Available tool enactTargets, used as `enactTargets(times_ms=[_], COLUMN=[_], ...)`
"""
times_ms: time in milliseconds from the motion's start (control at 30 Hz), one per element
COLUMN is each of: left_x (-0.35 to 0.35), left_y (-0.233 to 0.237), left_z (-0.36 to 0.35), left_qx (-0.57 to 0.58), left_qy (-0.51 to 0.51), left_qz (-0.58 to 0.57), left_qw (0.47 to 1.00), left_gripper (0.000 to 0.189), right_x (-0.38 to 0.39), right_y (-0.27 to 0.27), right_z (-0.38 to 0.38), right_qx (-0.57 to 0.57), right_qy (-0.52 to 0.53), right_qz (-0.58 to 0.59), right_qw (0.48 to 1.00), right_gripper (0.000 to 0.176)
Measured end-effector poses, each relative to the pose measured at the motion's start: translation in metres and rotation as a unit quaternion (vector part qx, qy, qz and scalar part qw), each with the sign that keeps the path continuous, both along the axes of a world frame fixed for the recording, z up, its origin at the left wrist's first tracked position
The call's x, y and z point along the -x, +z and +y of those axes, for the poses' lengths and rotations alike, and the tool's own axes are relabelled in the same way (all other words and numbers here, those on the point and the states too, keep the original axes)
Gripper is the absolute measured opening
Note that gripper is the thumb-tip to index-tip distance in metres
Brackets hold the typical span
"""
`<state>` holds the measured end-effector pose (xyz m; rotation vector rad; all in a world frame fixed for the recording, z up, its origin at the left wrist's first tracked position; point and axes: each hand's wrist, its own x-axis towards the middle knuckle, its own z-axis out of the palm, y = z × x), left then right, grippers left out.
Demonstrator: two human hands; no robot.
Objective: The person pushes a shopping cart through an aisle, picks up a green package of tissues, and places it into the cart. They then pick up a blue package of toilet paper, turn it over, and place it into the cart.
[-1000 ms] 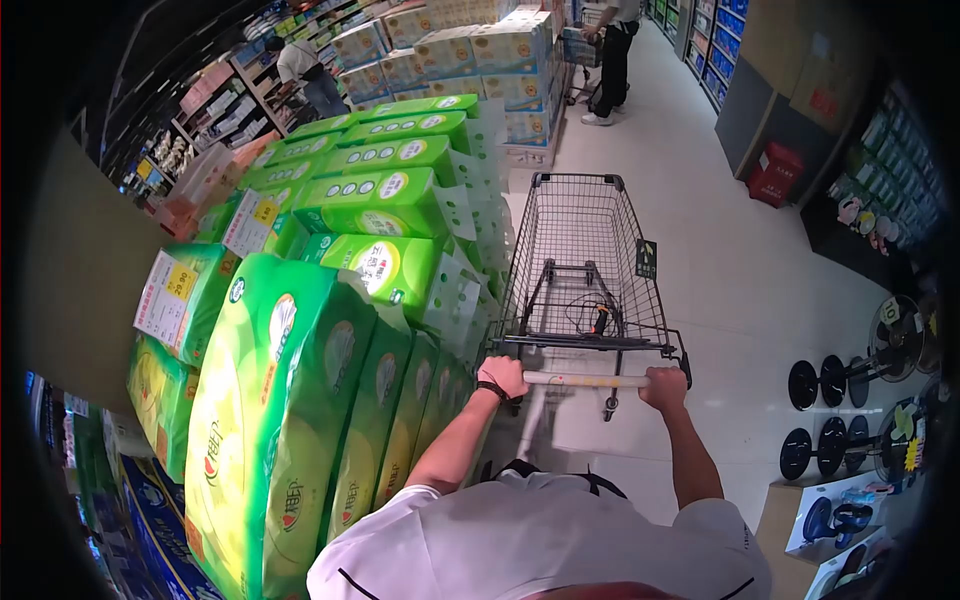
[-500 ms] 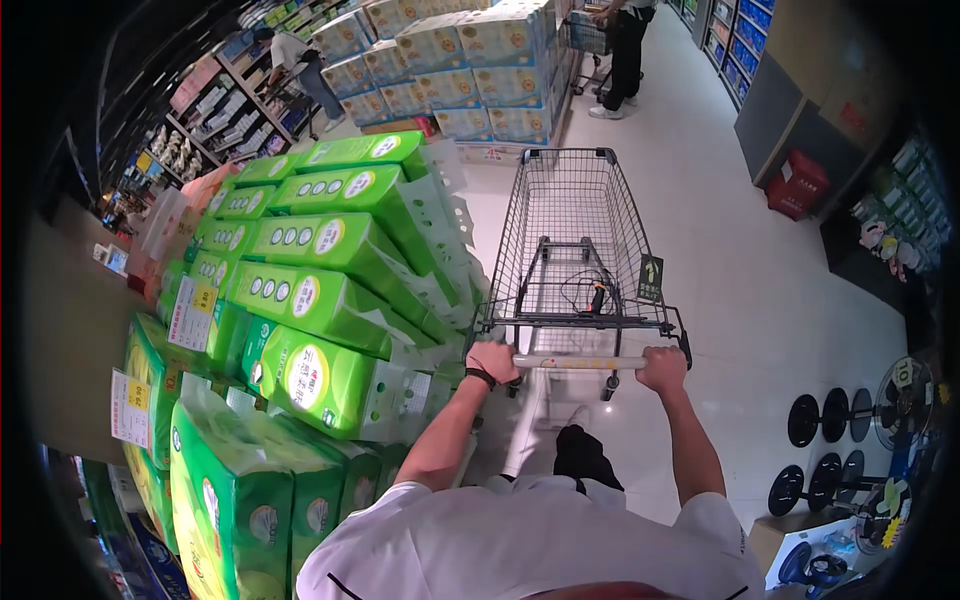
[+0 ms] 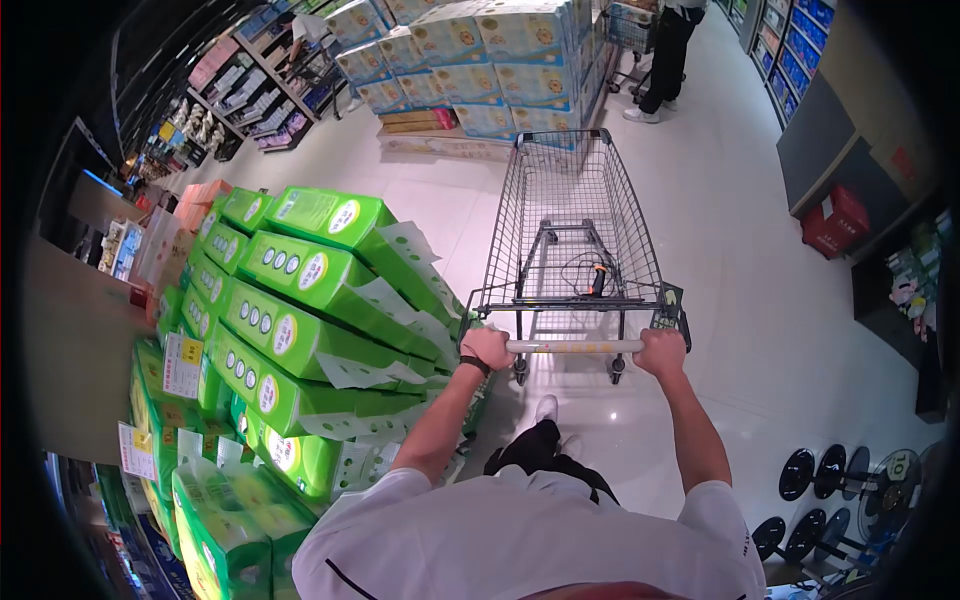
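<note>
My left hand (image 3: 486, 348) is closed round the left end of the cart's handle (image 3: 575, 347), with a dark band on its wrist. Round the right end of that handle my right hand (image 3: 661, 352) is wrapped. The wire shopping cart (image 3: 565, 180) stands straight ahead of me. Inside its frame an orange and black object (image 3: 597, 281) with a cable shows near the handle; its exact resting place is unclear. Green tissue packs (image 3: 300, 270) are stacked close by my left arm.
Boxed packs (image 3: 505, 60) stand on a low pallet ahead. A person (image 3: 670, 55) with another cart is beyond on the right; a second person (image 3: 305, 35) is far left. A red bin (image 3: 835, 222) and black round bases (image 3: 797, 474) line the right side.
The cart and I have moved forward, and the view has shifted left. The green stack has slid back past my left side. Both hands have kept hold of the handle.
</note>
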<state>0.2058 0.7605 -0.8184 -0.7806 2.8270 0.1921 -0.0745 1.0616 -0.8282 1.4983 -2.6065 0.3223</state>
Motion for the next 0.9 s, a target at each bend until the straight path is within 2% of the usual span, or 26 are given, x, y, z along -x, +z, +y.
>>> enactTargets(times_ms=[167,233,367,600,767,900], left_x=[0.041,0.054,0.088,0.159,0.176,0.185], left_y=[0.004,-0.001,-0.007,0.021,0.003,0.006], left_z=[-0.033,-0.049,-0.08,-0.132,-0.164,-0.181], left_qx=[-0.029,0.0,-0.008,-0.087,-0.076,-0.085], left_qy=[0.046,0.051,0.096,0.191,0.235,0.267], left_qz=[-0.02,0.028,0.046,-0.001,0.019,0.022], left_qw=[0.998,0.998,0.994,0.978,0.969,0.96], left_gripper=[0.031,0.03,0.029,0.032,0.032,0.032], right_x=[0.061,0.089,0.146,0.25,0.286,0.3], right_y=[-0.007,-0.011,-0.01,-0.011,-0.013,-0.011], right_z=[-0.058,-0.085,-0.149,-0.268,-0.339,-0.377], right_qx=[-0.011,-0.003,0.015,0.035,0.035,0.031], right_qy=[0.027,0.049,0.098,0.189,0.246,0.271], right_qz=[0.003,0.011,0.028,-0.001,0.006,0.0], right_qw=[1.0,0.999,0.995,0.981,0.969,0.962], right_gripper=[0.012,0.012,0.012,0.011,0.013,0.013])
